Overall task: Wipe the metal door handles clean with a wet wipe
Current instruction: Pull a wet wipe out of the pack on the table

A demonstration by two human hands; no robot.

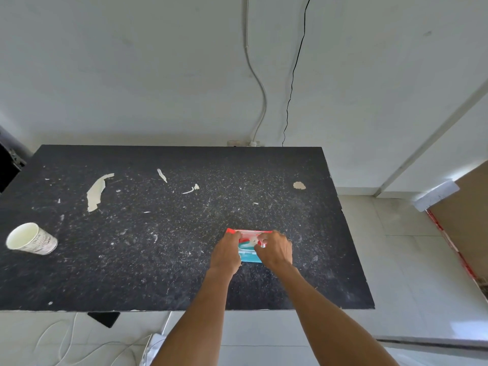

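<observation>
I see the wipe pack (249, 258) lying long-axis left-right. Left hand (227, 250) grips its left end, right hand (274, 249) pinches the centre flap (253, 240), so right should pull.

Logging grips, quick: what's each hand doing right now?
Left hand: grips the pack at its left end.
Right hand: fingers curled on the pack's top.
</observation>
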